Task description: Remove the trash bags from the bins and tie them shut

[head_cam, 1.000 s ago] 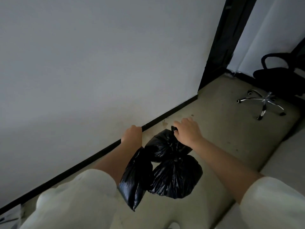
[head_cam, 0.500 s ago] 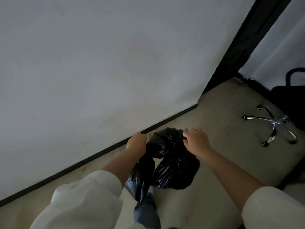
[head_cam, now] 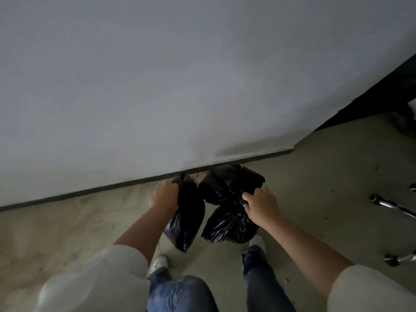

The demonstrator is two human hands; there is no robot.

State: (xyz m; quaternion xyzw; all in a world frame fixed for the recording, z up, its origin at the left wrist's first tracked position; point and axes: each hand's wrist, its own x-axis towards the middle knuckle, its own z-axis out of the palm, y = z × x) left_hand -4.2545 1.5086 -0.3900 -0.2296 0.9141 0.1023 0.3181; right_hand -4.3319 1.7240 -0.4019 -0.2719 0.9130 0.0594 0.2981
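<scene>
Three filled black trash bags hang low in front of me, close to the wall. My left hand is closed around the neck of the long left bag. My right hand grips the gathered tops of two bags: an upper one near the skirting and a lower one hanging above my right shoe. Whether the bags touch the floor I cannot tell. No bin is in view.
A white wall with a dark skirting strip runs across just beyond the bags. A chrome chair base stands on the beige floor at the right edge. A dark door frame stands at the far right. My jeans and shoes show below.
My view has tilted down and turned toward the wall. Both hands with the bags have dropped lower and nearer the skirting; my legs and shoes have come into view.
</scene>
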